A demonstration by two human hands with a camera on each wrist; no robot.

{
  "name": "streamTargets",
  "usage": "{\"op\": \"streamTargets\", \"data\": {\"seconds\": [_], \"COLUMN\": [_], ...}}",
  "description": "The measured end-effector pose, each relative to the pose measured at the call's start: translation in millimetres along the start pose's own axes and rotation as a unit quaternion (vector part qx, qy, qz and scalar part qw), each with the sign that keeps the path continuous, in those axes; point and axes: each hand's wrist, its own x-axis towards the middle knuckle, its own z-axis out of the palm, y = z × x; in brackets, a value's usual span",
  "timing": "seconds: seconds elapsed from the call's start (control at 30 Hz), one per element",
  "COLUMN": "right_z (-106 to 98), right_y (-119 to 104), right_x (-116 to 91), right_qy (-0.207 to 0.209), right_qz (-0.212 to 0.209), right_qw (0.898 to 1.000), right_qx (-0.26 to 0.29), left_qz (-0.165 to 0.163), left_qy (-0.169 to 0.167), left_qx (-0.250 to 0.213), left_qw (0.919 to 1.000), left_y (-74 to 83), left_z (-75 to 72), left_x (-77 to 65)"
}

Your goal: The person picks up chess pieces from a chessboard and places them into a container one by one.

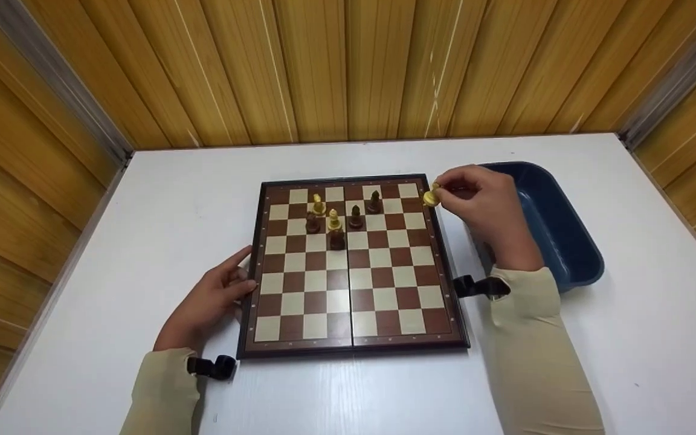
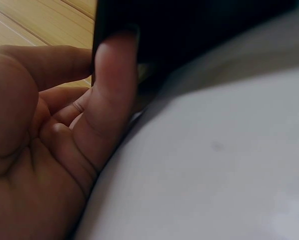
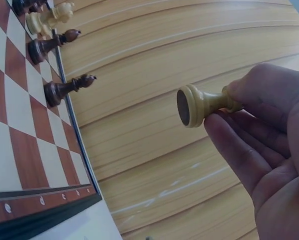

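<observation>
My right hand (image 1: 482,202) pinches a pale yellow chess piece (image 3: 194,107) between thumb and fingers, by the board's far right corner. The piece is tilted, its dark round underside showing in the right wrist view; its top is hidden in the fingers. My left hand (image 1: 212,296) touches the left edge of the chessboard (image 1: 396,275). In the left wrist view two fingers (image 2: 114,75) meet the board's dark side. On the board's far half stand two dark bishops (image 1: 374,202), two pale pieces (image 1: 333,219) and two other dark pieces (image 1: 336,240).
A deep blue plastic tub (image 1: 559,241) stands right of the board, partly behind the right forearm. The white table (image 1: 112,241) meets a yellow wood-panelled wall (image 1: 372,72) at the back. Black camera straps (image 1: 481,286) circle both wrists.
</observation>
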Motion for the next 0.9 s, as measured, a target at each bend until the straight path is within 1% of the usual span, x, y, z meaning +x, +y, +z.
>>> {"op": "streamTargets", "data": {"seconds": [0.17, 0.33, 0.47, 0.67, 0.77, 0.9], "right_z": [-3.7, -9.8, -14.4, -21.6, -25.9, -29.8], "right_y": [3.8, 3.6, 4.8, 9.4, 11.9, 14.8], "right_x": [-4.1, -7.4, -6.3, -4.2, -3.4, -2.9], "right_qy": [-0.008, -0.005, -0.002, 0.004, 0.008, 0.010], "right_qz": [0.011, 0.026, 0.036, 0.061, 0.061, 0.068], "right_qw": [1.000, 0.999, 0.999, 0.996, 0.996, 0.996], "right_qx": [-0.015, -0.026, -0.037, -0.059, -0.061, -0.048], "left_qz": [0.001, 0.001, 0.004, 0.000, 0.002, 0.002], "left_qy": [-0.004, -0.006, -0.009, -0.004, -0.003, -0.006], "left_qx": [0.001, -0.006, -0.007, -0.008, -0.001, 0.010], "left_qw": [1.0000, 1.0000, 0.9999, 1.0000, 1.0000, 0.9999], "left_y": [-4.1, -4.6, -3.6, -2.5, -1.3, -0.4], "left_z": [0.2, 1.2, 0.5, -0.5, -0.3, -1.1], "left_x": [-3.3, -3.9, -3.0, -1.8, -0.2, 1.2]}}
